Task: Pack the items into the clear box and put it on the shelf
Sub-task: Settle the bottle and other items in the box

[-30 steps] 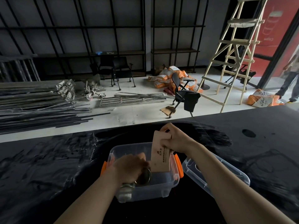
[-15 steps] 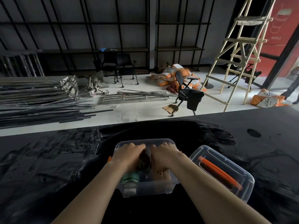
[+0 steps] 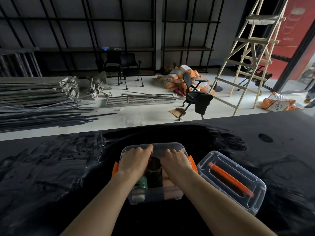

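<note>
At lower centre of the frame we see both hands pressed down inside the clear box, which sits on the black bench with its long axis running away from us toward the top of the frame. The left hand lies palm-down over a green can at the box's left side; the right hand lies over a tan packet at its right. We judge they are bedding the contents low enough for a lid to close. Whether either grip is clenched on an item or simply flat against it we cannot tell, since the fingers curl out of sight. Between the hands a dark cylinder lies lengthwise with the box. Orange latches hang open on both sides. Just beside the box, at lower right, the clear lid lies upturned and angled, its orange handle pointing toward the lower right corner. Black shelving stands across the room, upper left.
</note>
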`<state>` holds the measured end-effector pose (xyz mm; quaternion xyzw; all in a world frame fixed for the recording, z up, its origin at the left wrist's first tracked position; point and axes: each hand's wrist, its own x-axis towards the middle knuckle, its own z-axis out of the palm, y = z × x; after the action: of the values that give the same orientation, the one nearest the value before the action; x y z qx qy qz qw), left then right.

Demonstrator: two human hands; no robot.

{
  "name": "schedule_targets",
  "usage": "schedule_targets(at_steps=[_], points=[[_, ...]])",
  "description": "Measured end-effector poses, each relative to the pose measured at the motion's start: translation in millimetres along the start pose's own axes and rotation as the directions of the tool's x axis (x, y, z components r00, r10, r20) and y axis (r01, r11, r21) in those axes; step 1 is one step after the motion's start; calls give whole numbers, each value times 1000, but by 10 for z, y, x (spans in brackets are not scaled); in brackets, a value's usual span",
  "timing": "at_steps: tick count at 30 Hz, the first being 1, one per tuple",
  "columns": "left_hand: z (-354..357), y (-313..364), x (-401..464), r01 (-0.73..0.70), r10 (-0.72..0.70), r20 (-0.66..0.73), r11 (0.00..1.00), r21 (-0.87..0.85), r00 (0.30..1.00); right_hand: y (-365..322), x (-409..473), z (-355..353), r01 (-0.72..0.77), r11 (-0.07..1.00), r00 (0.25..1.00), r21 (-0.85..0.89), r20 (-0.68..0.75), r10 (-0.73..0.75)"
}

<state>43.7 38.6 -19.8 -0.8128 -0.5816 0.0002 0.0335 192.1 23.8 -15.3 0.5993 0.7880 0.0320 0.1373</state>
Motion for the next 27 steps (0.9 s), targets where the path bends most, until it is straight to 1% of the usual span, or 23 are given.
schedule_targets(at_steps=[2,3,4,7,9,10,13,15,17,18,20,21,22,23,24,25,27], points=[[-60,-18,2,-24,21,-66,999,-31,998,38,4,-23,-21,997,998,68,57,17],[-92,-31,5,-43,38,-76,997,-65,996,49,8,-62,-31,994,994,102,111,20],[-110,-51,15,-64,59,-51,993,-100,997,60,-6,-86,-32,992,987,120,160,12],[-118,-94,32,-91,111,151,986,-137,982,61,1,-163,-14,995,977,103,212,-8],[-71,-96,47,-85,110,220,989,-121,969,56,12,-206,-21,997,940,75,342,-6],[-47,-91,49,-84,107,215,990,-114,971,45,36,-217,-23,997,920,70,393,-6],[2,-84,63,-79,98,165,990,-118,981,24,51,-248,-8,996,889,89,458,-34],[-5,-89,62,-87,105,161,990,-115,981,18,19,-250,9,995,873,99,484,-55],[-28,-89,30,-104,122,179,989,-103,976,26,-17,-268,1,992,894,125,445,-57],[-56,-94,2,-111,129,189,988,-104,973,46,-35,-292,-10,989,916,148,399,-51],[-144,-142,-38,-143,154,162,987,-78,975,116,-32,-338,-22,981,976,193,218,-21],[-194,-182,-47,-170,174,105,984,-51,979,155,-24,-364,-22,975,995,221,102,0],[-291,-207,-57,-185,186,83,983,-14,979,187,-5,-384,-12,967,1000,256,-8,14],[-349,-228,-48,-211,208,69,977,28,976,209,30,-382,12,953,996,302,-87,15],[-447,-198,-53,-227,216,125,970,84,968,221,61,-362,44,936,992,348,-127,1],[-468,-163,-45,-259,236,176,958,121,956,214,87,-337,76,918,991,388,-131,-26],[-464,-41,-62,-323,267,370,942,95,890,197,113,-272,112,902,993,418,-91,-82]])
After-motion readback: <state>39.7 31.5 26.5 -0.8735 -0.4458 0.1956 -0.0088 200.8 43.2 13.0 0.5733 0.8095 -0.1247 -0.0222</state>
